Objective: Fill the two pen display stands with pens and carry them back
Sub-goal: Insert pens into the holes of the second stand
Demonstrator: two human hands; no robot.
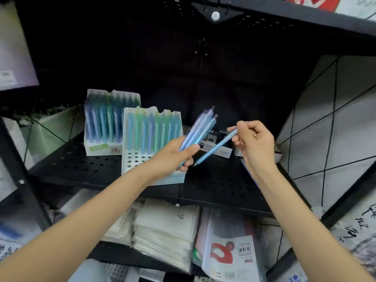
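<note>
Two white pen display stands sit on a black perforated shelf [85, 169]. The rear stand [101, 123] looks full of blue and green pens. The front stand [150, 135] carries pens in its back rows, and several front holes [135, 159] are bare. My left hand [175, 155] grips a bundle of blue pens [200, 129] just right of the front stand, their ends pointing up and right. My right hand [255, 143] pinches a single light-blue pen [215, 148], its tip pointing down-left toward the left hand.
A pen box [219, 148] lies on the shelf behind my hands. Stacks of wrapped white stationery [162, 231] and a booklet with a red print [230, 255] fill the shelf below. Wire-grid panels [325, 129] stand at the right, a black shelf frame above.
</note>
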